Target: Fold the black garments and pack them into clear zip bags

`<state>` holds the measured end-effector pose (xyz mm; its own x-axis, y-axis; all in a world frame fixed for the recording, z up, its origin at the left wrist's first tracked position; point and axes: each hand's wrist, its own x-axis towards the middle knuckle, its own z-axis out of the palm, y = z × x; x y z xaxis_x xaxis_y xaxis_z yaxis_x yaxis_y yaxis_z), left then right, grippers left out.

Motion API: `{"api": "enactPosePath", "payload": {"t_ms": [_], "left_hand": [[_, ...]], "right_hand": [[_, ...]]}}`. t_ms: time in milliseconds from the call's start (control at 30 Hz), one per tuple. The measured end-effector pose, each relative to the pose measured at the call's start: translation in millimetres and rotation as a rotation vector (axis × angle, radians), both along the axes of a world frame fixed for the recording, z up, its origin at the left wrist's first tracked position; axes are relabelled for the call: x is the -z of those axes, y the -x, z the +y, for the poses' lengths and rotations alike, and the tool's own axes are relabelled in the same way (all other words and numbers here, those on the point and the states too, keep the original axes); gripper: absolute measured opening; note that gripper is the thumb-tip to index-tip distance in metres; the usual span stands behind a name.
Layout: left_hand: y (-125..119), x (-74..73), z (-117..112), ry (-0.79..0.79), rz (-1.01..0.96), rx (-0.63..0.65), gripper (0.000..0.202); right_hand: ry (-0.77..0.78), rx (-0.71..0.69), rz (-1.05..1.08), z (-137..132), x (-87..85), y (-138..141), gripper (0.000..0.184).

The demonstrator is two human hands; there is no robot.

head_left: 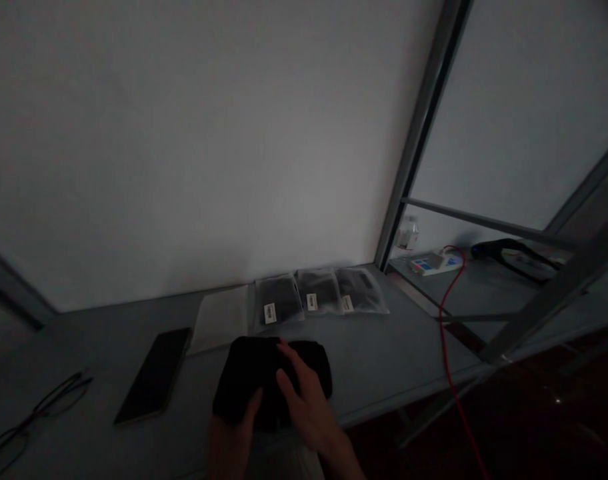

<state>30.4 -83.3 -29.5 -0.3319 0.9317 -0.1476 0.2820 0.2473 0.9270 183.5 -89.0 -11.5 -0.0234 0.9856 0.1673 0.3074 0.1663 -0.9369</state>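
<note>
Black folded cloth (269,380) lies under our left hand (231,437) and right hand (309,407), fingers (291,357) spread on top; in this dim light neither seems to grip it. Clear bags of dark fabric (317,293) lie just past the fingertips.

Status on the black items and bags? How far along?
Done: three labelled clear bags holding black items lie in a row on the table. In hand: a folded black garment under the left hand and right hand. Left: a flat pale bag beside the row looks unfilled.
</note>
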Motion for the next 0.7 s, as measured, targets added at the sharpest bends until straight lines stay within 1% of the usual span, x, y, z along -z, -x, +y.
{"api": "enactPosePath", "payload": {"t_ms": [67, 100, 133, 167, 200, 233, 300, 367, 400, 467, 533, 600, 700], "left_hand": [[-1, -2.8, -5, -0.045, 0.058, -0.134, 0.073], [-1, -4.6, -9, -0.091, 0.117, -0.211, 0.081], [-1, -6.2, -12, -0.162, 0.197, -0.281, 0.085], [-1, -7.1, -15, -0.253, 0.29, -0.322, 0.082], [-1, -7.4, -16, -0.35, 0.384, -0.315, 0.074], [-1, -6.8, -17, -0.444, 0.47, -0.258, 0.063], [-2, -4.0, -13, -0.585, 0.599, -0.054, 0.043], [-6, -0.4, -3, -0.62, 0.71, 0.15, 0.038], [-9, 1.4, 3, -0.617, 0.772, 0.213, 0.039], [-15, 4.3, 14, -0.612, 0.892, 0.271, 0.041], [-20, 6.5, 23, -0.615, 0.967, 0.296, 0.042], [-23, 8.0, 28, -0.603, 1.004, 0.309, 0.043], [-26, 7.9, 28, -0.569, 1.041, 0.321, 0.044]], "right_hand": [[-0.043, -0.029, -0.077, 0, 4.9, -4, 0.048], [-0.067, -0.037, -0.106, 1, 7.3, -6, 0.05], [-0.092, -0.041, -0.129, 3, 10.0, -7, 0.052], [-0.117, -0.04, -0.146, 5, 13.0, -8, 0.054], [-0.138, -0.033, -0.162, 7, 16.1, -8, 0.057], [-0.156, -0.019, -0.178, 10, 19.1, -8, 0.058], [-0.186, 0.013, -0.22, 13, 23.8, -4, 0.06], [-0.216, 0.033, -0.286, 14, 26.0, 1, 0.062], [-0.231, 0.037, -0.328, 14, 26.0, 3, 0.062], [-0.256, 0.042, -0.421, 13, 24.7, 7, 0.056], [-0.264, 0.049, -0.504, 12, 22.5, 8, 0.051], [-0.259, 0.051, -0.564, 12, 20.4, 8, 0.051], [-0.243, 0.049, -0.616, 13, 17.9, 6, 0.054]]}}
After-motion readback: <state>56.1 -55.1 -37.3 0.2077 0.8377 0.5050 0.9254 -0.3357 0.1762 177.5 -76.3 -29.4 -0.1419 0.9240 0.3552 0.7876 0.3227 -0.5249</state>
